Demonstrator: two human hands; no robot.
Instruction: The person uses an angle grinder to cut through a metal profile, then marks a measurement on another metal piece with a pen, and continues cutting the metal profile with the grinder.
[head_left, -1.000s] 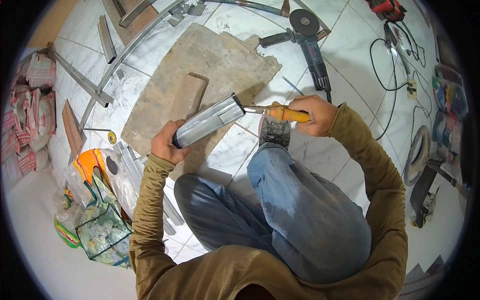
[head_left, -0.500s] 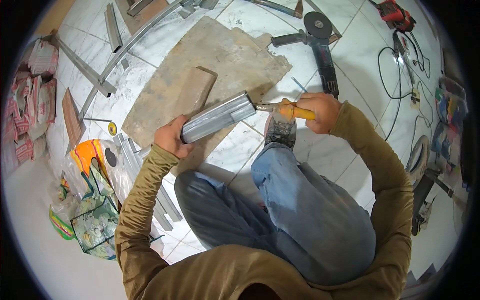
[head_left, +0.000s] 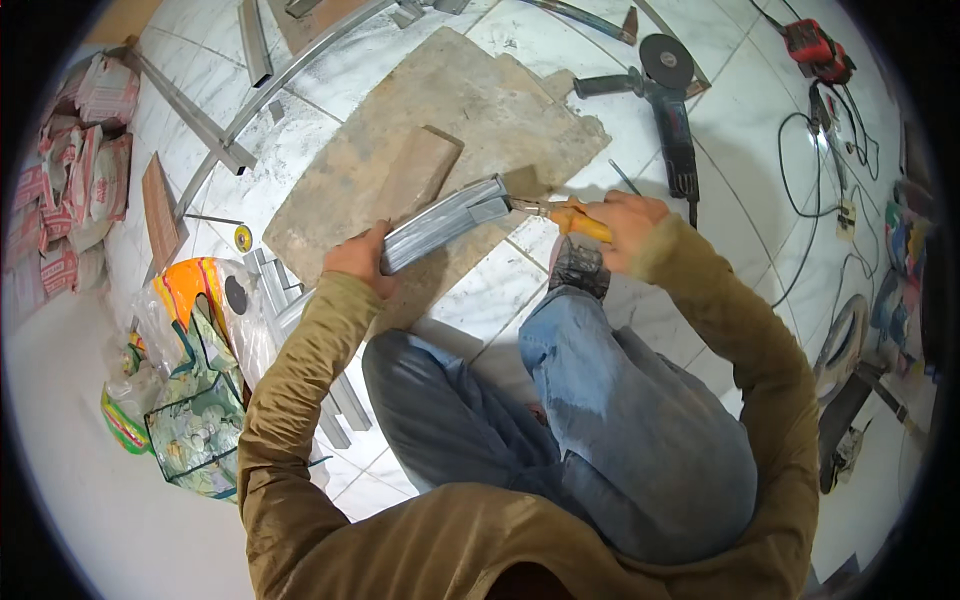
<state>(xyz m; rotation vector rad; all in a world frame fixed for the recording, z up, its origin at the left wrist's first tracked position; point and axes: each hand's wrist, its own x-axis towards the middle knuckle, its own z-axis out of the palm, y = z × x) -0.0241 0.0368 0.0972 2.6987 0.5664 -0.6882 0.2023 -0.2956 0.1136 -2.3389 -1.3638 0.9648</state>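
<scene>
My left hand (head_left: 357, 258) grips the near-left end of a short silver metal channel (head_left: 440, 232), held tilted above the floor. My right hand (head_left: 630, 228) is closed around yellow-handled pliers (head_left: 580, 219). Their metal tip meets the channel's right end; my fingers partly cover the handles. Beneath and behind the channel, a brown wooden block (head_left: 425, 165) lies on a worn, dusty board (head_left: 470, 100). My shoe (head_left: 580, 266) is just below the pliers.
An angle grinder (head_left: 672, 120) lies at the far right of the board, and a hammer (head_left: 590, 20) beyond it. Long metal channels (head_left: 290, 85) cross the tiled floor at left. Bags (head_left: 200, 430) sit by my left arm; cables (head_left: 785, 200) trail at right.
The view has shifted, so the floor things appear farther right. Against them, both hands, the channel and the pliers have moved slightly left. Both grips stay the same.
</scene>
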